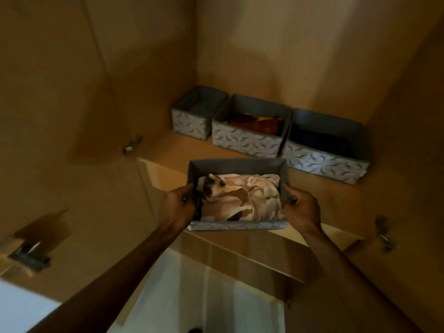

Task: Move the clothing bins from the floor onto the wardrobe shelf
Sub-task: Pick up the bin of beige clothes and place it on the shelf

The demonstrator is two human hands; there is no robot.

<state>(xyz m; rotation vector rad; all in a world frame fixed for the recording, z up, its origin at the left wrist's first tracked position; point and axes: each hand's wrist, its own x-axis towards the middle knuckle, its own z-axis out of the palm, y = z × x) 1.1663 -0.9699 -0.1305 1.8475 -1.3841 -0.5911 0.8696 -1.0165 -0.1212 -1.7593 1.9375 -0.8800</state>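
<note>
I hold a grey patterned fabric bin (236,165) filled with beige and brown cloth over the front edge of the wardrobe shelf (182,146). My left hand (179,207) grips its left wall and my right hand (301,209) grips its right wall. Three matching bins stand in a row at the back of the shelf: a small one (189,121) on the left, a middle one (247,140) with dark orange clothes, and a right one (329,163) with dark clothes.
Open wardrobe doors flank the shelf, with metal hinges at the left (131,145) and the right (384,234). The wardrobe's side walls and back panel close in the shelf. A pale surface (192,296) lies below the shelf edge.
</note>
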